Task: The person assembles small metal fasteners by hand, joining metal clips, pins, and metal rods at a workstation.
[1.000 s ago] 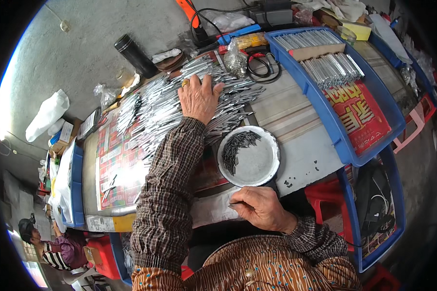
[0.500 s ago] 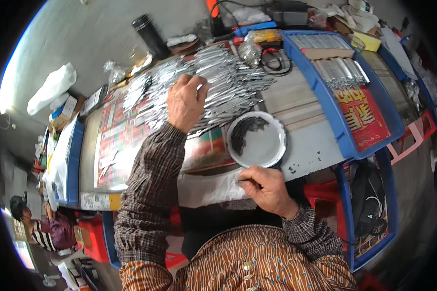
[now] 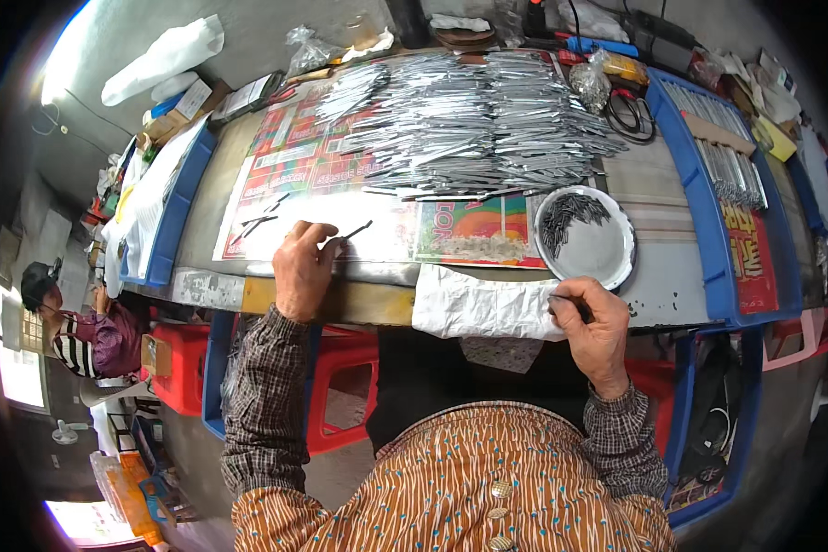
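Observation:
My left hand [image 3: 304,269] is above the table's front edge, pinching a thin, dark-tipped metal rod [image 3: 357,229] between thumb and fingertips. Beyond it, a large pile of slim silvery metal rods [image 3: 442,124] covers the printed sheets. A few loose rods [image 3: 255,224] lie to the left of that hand. At the front edge, my right hand [image 3: 596,331] has thumb and forefinger pressed together beside a crumpled white cloth or paper strip [image 3: 488,305]; what the fingers hold is too small to name. Just beyond sits a round white bowl [image 3: 607,261] with small dark pieces inside.
A blue tray [image 3: 719,267] with bundled silvery tubes and a red printed packet stands on the right. Another blue tray [image 3: 167,216] is at the left. Red stools [image 3: 342,391] stand under the table. A person [image 3: 87,331] sits far left.
My left hand has come back from the rod pile toward the front left and now holds a rod. The right hand stays by the white strip, still pinched. The whole view has shifted.

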Demonstrator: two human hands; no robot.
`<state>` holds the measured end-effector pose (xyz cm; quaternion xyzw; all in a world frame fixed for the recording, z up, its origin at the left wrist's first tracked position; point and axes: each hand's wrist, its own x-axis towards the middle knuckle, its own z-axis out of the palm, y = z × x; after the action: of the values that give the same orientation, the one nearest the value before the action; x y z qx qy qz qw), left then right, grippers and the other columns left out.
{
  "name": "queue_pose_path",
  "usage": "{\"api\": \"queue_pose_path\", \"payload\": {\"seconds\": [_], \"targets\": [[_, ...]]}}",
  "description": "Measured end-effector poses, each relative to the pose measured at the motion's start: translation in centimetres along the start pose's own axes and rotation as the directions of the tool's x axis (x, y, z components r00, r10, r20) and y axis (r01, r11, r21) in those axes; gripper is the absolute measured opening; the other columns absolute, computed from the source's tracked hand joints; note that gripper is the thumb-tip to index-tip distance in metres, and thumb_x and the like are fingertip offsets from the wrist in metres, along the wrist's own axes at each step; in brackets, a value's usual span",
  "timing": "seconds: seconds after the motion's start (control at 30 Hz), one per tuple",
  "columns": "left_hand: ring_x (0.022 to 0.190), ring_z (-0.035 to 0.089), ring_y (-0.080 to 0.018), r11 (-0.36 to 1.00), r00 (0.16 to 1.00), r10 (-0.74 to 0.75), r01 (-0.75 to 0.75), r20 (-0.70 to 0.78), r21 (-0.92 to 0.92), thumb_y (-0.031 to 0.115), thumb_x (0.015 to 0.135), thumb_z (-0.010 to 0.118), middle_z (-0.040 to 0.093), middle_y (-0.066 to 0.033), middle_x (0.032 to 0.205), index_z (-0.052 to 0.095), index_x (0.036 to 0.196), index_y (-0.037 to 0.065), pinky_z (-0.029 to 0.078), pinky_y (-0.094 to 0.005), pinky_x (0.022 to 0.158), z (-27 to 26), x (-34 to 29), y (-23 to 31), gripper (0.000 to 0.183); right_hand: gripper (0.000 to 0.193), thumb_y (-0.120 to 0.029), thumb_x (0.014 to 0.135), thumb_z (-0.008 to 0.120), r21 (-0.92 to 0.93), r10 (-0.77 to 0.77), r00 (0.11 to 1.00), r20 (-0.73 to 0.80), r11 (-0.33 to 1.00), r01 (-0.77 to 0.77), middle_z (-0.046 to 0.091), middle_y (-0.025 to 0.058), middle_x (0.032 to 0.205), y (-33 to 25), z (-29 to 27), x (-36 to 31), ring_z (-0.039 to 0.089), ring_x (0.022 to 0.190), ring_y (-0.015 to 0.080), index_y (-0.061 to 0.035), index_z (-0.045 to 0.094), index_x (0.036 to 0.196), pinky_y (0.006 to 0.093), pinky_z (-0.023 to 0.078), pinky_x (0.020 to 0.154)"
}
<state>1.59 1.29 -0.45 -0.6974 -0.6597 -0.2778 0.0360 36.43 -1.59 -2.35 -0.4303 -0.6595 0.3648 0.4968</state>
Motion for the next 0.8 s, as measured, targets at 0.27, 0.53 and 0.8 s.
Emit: {"api": "queue_pose_path", "payload": {"seconds": [0.27, 0.53, 0.8], "targets": [[0.070, 0.054, -0.0313, 0.964, 0.979, 0.202, -0.200, 0.010, 0.176, 0.008, 0.077, 0.061, 0.054, -0.0106, 0.080, 0.054, 0.083, 0.006, 0.042, -0.0395, 0.067, 2.2, 0.3, -0.4, 0.010, 0.008, 0.000, 0.080, 0.062, -0.045, 0.072, 0.997, 0.000, 0.996, -0.072, 0.061, 0.0068, 0.073, -1.3, 0.1, 0.0, 0.057, 0.063, 0.0098, 0.0029, 0.059, 0.088, 0.0229, 0.046, 0.059], [0.065, 0.052, -0.0320, 0.964, 0.982, 0.187, -0.184, 0.005, 0.192, 0.008, 0.081, 0.058, 0.053, -0.0122, 0.080, 0.050, 0.084, 0.003, 0.041, -0.0391, 0.059, 2.7, 0.1, -0.7, 0.010, 0.010, -0.003, 0.080, 0.063, -0.380, -0.127, 0.991, -0.045, 0.920, 0.101, 0.062, 0.0110, 0.074, -1.4, -2.6, 2.0, 0.059, 0.061, 0.0180, 0.0016, 0.060, 0.087, 0.0276, 0.046, 0.056], [0.063, 0.054, -0.0322, 0.975, 0.976, 0.215, -0.213, -0.038, 0.058, 0.002, 0.083, 0.056, 0.058, -0.0137, 0.074, 0.051, 0.086, 0.003, 0.042, -0.0384, 0.058, 2.0, -0.6, 1.3, 0.006, 0.007, -0.003, 0.078, 0.059, -0.498, -0.167, 0.986, 0.024, 0.853, 0.156, 0.060, 0.0127, 0.078, -0.7, -3.7, 4.7, 0.059, 0.073, 0.0298, 0.0009, 0.059, 0.084, 0.0363, 0.046, 0.064]]}}
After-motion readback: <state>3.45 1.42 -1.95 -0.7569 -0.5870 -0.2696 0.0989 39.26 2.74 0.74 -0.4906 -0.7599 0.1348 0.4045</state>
